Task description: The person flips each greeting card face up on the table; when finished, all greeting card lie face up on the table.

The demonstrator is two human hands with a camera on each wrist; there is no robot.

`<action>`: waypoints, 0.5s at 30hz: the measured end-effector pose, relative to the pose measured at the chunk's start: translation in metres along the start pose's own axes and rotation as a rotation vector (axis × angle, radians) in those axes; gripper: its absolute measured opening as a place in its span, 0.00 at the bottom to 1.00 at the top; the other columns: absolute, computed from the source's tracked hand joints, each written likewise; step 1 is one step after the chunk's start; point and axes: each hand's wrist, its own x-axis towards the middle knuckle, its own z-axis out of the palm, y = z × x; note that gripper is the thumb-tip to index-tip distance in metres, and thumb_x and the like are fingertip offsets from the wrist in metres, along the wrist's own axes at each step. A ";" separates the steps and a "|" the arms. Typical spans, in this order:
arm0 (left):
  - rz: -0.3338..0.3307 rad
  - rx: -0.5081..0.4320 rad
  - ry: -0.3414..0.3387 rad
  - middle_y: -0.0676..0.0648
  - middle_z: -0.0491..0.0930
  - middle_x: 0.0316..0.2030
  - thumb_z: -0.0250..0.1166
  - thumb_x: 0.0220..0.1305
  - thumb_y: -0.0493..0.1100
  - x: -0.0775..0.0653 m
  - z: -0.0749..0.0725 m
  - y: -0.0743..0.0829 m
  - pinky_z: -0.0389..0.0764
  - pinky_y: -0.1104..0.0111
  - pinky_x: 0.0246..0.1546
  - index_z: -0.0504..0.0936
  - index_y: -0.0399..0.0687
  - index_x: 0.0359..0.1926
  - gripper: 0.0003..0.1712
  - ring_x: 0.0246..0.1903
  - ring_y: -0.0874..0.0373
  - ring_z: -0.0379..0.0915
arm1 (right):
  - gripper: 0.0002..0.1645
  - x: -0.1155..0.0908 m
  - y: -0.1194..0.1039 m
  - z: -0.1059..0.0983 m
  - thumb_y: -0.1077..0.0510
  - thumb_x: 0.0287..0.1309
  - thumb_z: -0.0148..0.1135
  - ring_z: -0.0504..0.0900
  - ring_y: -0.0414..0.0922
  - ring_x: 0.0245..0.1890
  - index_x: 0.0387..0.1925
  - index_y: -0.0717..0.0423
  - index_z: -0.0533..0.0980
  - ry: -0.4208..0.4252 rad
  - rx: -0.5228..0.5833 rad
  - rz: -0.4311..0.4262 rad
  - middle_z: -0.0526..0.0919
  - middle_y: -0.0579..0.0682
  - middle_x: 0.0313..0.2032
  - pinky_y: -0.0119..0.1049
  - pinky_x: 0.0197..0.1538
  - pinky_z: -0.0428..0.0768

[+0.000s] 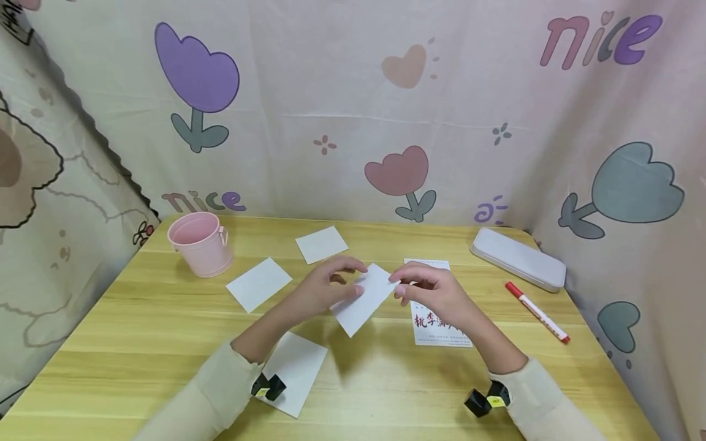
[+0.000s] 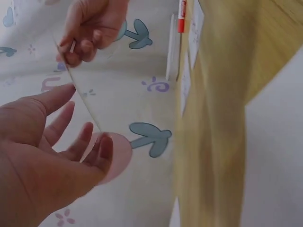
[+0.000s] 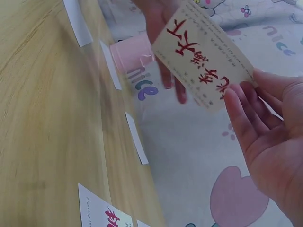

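A small card [image 1: 366, 300] is held up tilted over the table, its blank white side facing the head view. Red characters cover its other side [image 3: 199, 61] in the right wrist view. My right hand [image 1: 430, 286] pinches the card's right corner between thumb and fingers. My left hand [image 1: 325, 285] is at the opposite side, its thumb against the blank face and its fingers loosely bent and spread. A printed card with red characters [image 1: 438, 337] lies on the table partly under my right hand.
Blank white cards lie at the back [image 1: 322, 245], at the left [image 1: 259, 285] and near my left forearm [image 1: 298, 367]. A pink bucket [image 1: 201, 245] stands back left. At the right are a white case [image 1: 518, 258] and a red-capped marker [image 1: 537, 312]. A patterned curtain [image 1: 309, 79] hangs behind.
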 end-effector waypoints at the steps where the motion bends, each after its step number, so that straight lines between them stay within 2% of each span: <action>1: 0.030 0.002 -0.013 0.50 0.77 0.60 0.71 0.62 0.42 -0.001 0.001 0.003 0.75 0.54 0.59 0.82 0.57 0.55 0.19 0.59 0.48 0.71 | 0.11 0.000 0.000 0.000 0.66 0.67 0.62 0.83 0.48 0.33 0.49 0.62 0.81 0.023 -0.007 0.010 0.83 0.52 0.42 0.37 0.38 0.86; 3: 0.069 -0.033 -0.062 0.50 0.76 0.61 0.71 0.63 0.42 -0.004 0.002 0.008 0.73 0.51 0.62 0.81 0.56 0.56 0.20 0.61 0.48 0.70 | 0.09 0.000 -0.001 -0.001 0.64 0.66 0.63 0.81 0.49 0.32 0.47 0.60 0.82 0.072 -0.022 0.035 0.83 0.50 0.40 0.36 0.36 0.84; 6: 0.045 -0.133 -0.162 0.50 0.75 0.61 0.69 0.65 0.45 -0.009 0.005 0.017 0.77 0.52 0.60 0.79 0.55 0.58 0.21 0.60 0.48 0.74 | 0.08 -0.001 -0.002 -0.002 0.61 0.66 0.64 0.79 0.48 0.31 0.46 0.59 0.81 0.143 -0.034 0.087 0.82 0.49 0.36 0.35 0.35 0.83; 9: 0.017 -0.208 -0.227 0.48 0.76 0.60 0.67 0.67 0.44 -0.012 0.006 0.020 0.83 0.57 0.53 0.78 0.53 0.60 0.21 0.58 0.48 0.76 | 0.09 -0.001 -0.003 -0.002 0.57 0.67 0.65 0.78 0.45 0.31 0.45 0.57 0.81 0.215 -0.046 0.149 0.82 0.49 0.33 0.34 0.35 0.82; 12: 0.027 -0.232 -0.232 0.45 0.77 0.59 0.64 0.69 0.40 -0.012 0.007 0.020 0.82 0.61 0.53 0.77 0.50 0.61 0.21 0.57 0.48 0.76 | 0.11 0.000 -0.002 -0.001 0.54 0.66 0.66 0.77 0.43 0.29 0.44 0.57 0.81 0.285 -0.064 0.185 0.81 0.49 0.32 0.32 0.33 0.80; 15: 0.020 -0.240 -0.193 0.44 0.78 0.57 0.62 0.70 0.38 -0.011 0.005 0.017 0.82 0.62 0.53 0.76 0.48 0.61 0.20 0.54 0.49 0.76 | 0.11 0.000 -0.001 -0.002 0.52 0.66 0.67 0.74 0.41 0.28 0.43 0.55 0.82 0.340 -0.098 0.204 0.79 0.50 0.30 0.30 0.30 0.76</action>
